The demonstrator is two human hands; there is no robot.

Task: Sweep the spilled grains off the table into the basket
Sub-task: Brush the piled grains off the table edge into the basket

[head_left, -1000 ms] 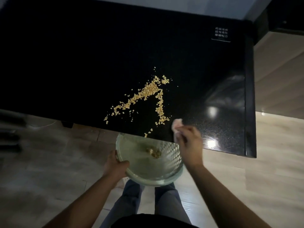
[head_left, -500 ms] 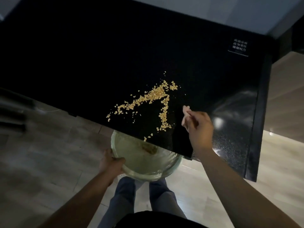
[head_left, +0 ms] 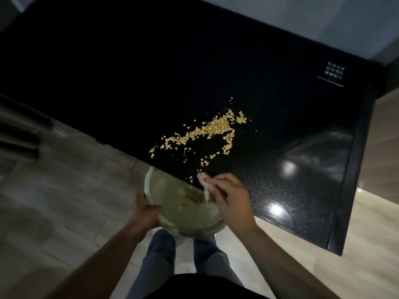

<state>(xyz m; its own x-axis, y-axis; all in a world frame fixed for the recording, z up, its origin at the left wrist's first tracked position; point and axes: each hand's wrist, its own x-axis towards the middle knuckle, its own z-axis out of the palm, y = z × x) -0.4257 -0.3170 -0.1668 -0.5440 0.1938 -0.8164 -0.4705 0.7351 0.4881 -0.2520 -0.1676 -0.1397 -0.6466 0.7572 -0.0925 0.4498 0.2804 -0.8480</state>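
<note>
Yellow grains (head_left: 207,131) lie spilled in an arch shape on the black table (head_left: 151,72), close to its near edge. A pale green basket (head_left: 172,212) sits just below that edge, with some grains (head_left: 195,196) inside it. My left hand (head_left: 143,214) grips the basket's left rim. My right hand (head_left: 228,197) pinches a small pink cloth (head_left: 205,184) at the table edge, right above the basket. A few loose grains lie just beside the cloth.
The table's right edge (head_left: 354,169) runs down toward a near corner at the lower right. A white label (head_left: 333,72) is printed at the far right of the tabletop. Dark chair parts (head_left: 19,137) stand at the left over the tiled floor. My legs are below the basket.
My right hand with the cloth has swept from beside the grain trail down to the table edge over the basket. The lower part of the right grain line is thinner now.
</note>
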